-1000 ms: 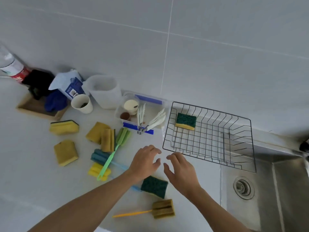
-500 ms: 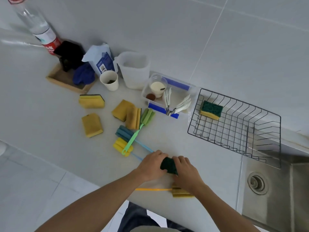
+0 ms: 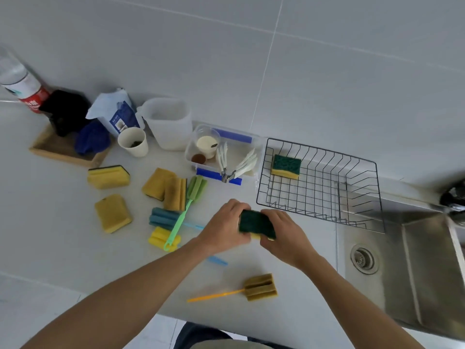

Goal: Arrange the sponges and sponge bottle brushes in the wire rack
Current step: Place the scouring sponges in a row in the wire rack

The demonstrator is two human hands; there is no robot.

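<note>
My left hand (image 3: 222,227) and my right hand (image 3: 284,235) both hold a green-topped yellow sponge (image 3: 256,224) above the counter, just in front of the black wire rack (image 3: 357,217). Another green-and-yellow sponge (image 3: 286,166) lies in the rack's far left corner. Several yellow sponges lie to the left, among them one (image 3: 108,176) by the tray and one (image 3: 113,212) nearer me. Sponge bottle brushes lie in a pile: a green one (image 3: 190,200), a blue one (image 3: 163,219) and a yellow one (image 3: 163,239). A brown-headed brush with an orange handle (image 3: 260,287) lies near the counter's front edge.
A steel sink (image 3: 412,268) with a drain is on the right. At the back stand a clear box with tongs (image 3: 226,157), a white jug (image 3: 168,124), a paper cup (image 3: 133,142), a bag (image 3: 115,114), a wooden tray (image 3: 63,149) and a bottle (image 3: 22,84).
Both hands closed on the green-topped sponge lying on the counter and lifted it up towards the rack. The orange-handled brush beneath them is now uncovered.
</note>
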